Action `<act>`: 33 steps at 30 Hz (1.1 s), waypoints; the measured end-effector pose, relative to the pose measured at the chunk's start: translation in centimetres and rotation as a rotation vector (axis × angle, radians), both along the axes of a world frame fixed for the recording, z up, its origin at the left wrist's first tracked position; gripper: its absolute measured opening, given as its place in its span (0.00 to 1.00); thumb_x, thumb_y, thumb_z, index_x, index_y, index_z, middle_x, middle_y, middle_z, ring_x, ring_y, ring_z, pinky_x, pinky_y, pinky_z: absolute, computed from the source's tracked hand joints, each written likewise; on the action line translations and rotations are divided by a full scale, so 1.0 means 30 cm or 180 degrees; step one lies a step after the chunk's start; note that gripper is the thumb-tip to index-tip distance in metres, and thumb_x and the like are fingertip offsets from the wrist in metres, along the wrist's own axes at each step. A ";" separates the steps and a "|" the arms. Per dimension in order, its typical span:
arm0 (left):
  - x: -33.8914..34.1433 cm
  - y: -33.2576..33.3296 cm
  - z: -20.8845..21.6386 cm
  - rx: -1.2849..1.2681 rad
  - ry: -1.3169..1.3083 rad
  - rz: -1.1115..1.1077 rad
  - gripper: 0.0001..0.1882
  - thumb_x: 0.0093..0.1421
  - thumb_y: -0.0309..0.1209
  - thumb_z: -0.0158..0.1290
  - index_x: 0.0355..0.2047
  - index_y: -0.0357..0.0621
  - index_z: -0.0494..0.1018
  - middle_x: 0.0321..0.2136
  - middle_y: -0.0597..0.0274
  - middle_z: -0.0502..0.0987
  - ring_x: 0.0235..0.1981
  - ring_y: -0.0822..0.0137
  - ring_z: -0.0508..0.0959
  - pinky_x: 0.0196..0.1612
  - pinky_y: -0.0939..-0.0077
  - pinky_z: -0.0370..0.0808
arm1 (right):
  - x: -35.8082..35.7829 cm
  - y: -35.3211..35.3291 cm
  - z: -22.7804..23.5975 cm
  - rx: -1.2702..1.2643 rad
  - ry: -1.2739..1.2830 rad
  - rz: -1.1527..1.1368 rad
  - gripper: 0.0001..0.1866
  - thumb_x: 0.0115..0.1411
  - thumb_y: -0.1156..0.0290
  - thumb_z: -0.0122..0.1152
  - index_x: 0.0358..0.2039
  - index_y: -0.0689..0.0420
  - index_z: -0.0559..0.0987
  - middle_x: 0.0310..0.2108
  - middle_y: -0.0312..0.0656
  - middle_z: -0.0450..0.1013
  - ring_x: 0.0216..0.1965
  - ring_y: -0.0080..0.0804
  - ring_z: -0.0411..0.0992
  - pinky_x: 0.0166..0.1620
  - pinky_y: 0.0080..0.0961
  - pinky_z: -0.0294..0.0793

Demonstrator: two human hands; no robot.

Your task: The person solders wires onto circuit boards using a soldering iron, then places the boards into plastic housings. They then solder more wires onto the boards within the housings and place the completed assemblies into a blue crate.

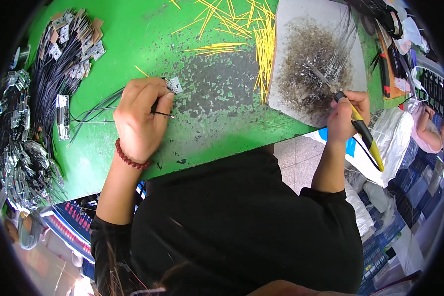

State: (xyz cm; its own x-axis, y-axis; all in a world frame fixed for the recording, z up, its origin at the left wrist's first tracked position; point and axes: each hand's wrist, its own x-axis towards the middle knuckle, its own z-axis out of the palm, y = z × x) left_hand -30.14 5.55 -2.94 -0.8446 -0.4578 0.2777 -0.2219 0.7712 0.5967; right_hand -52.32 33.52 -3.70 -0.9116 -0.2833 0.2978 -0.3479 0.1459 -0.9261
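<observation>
My left hand [142,111], with a dark red bead bracelet at the wrist, is closed on a black cable [161,114] whose stripped end sticks out to the right. A small white circuit board [174,85] shows just past its fingertips. More thin black leads [94,112] run from under that hand to the left, and a yellow stick [142,71] pokes out above it. My right hand [349,116] grips a yellow and black soldering iron [361,129]. The iron's metal tip points up and left over a grey board [291,106] covered in brown burnt residue and solder bits.
Many yellow sticks [265,54] lie along the board's left edge and at the table's far side. Bundled black cables with small boards [59,54] fill the left, above a heap of metal-cased parts [24,158]. Tools [384,74] lie far right. The green table's [202,150] near edge borders my body.
</observation>
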 end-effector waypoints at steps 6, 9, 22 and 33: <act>0.001 0.006 -0.011 0.0187 0.0044 0.0168 0.05 0.44 0.20 0.59 0.22 0.41 0.74 0.28 0.63 0.77 0.32 0.63 0.76 0.34 0.72 0.74 | 0.004 -0.018 0.007 0.0009 0.0080 -0.0208 0.04 0.48 0.79 0.52 0.27 0.63 0.69 0.19 0.38 0.66 0.16 0.20 0.64 0.20 0.13 0.62; 0.001 -0.002 -0.014 0.0127 0.0089 0.0065 0.06 0.44 0.21 0.59 0.21 0.42 0.73 0.29 0.63 0.77 0.32 0.63 0.76 0.34 0.72 0.74 | 0.009 -0.015 0.010 0.0138 0.0021 -0.0225 0.05 0.48 0.79 0.52 0.27 0.63 0.70 0.20 0.38 0.67 0.16 0.21 0.65 0.21 0.13 0.63; 0.021 -0.011 -0.033 0.0120 0.0146 0.0139 0.06 0.43 0.22 0.60 0.21 0.43 0.73 0.29 0.64 0.77 0.32 0.63 0.76 0.32 0.71 0.74 | -0.010 -0.043 0.005 -0.0356 -0.0072 -0.0005 0.05 0.47 0.80 0.54 0.27 0.63 0.72 0.18 0.37 0.68 0.17 0.20 0.67 0.24 0.13 0.64; 0.014 -0.008 -0.047 0.0142 0.0309 0.0237 0.06 0.41 0.21 0.59 0.20 0.43 0.72 0.27 0.64 0.77 0.30 0.63 0.76 0.31 0.73 0.74 | 0.077 -0.128 0.013 -0.0458 0.0024 0.0497 0.06 0.47 0.78 0.53 0.28 0.66 0.70 0.22 0.44 0.68 0.16 0.23 0.65 0.22 0.14 0.66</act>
